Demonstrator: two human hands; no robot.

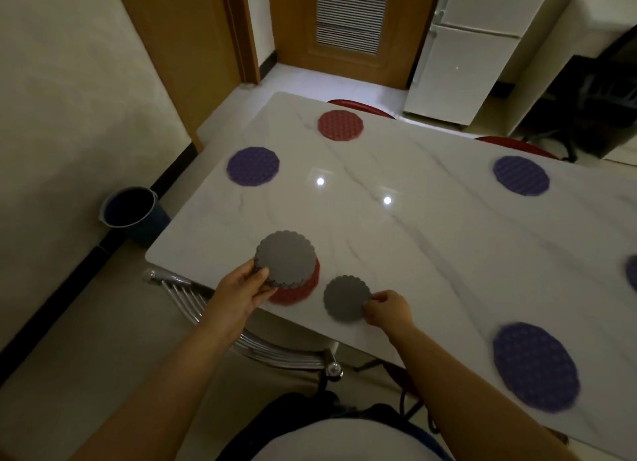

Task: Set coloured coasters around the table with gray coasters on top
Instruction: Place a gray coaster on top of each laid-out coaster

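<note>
Two hands are busy at the near edge. The left hand [246, 288] pinches a small stack of gray coasters [285, 258] by its rim, thumb on top and fingers beneath, holding it over the near red coaster [299, 291], which it partly hides; whether the stack touches the red one I cannot tell. The right hand [387, 308] has its fingertips closed on the edge of a single gray coaster [346, 298], which sits low over the marble counter [396, 240] just beside the red one, perhaps already resting on it.

Further out, the coloured layer looks laid: a far red coaster [340, 125] and a purple coaster [253, 166] at the far left corner, another purple [521, 175] along the far side, a large purple [535, 366] near the right, and a sliver of one more at the right edge [632, 271]. None of these carries a gray top. By my reckoning the colours are done and the gray topping has barely begun, with every visible place left to cover.
</note>
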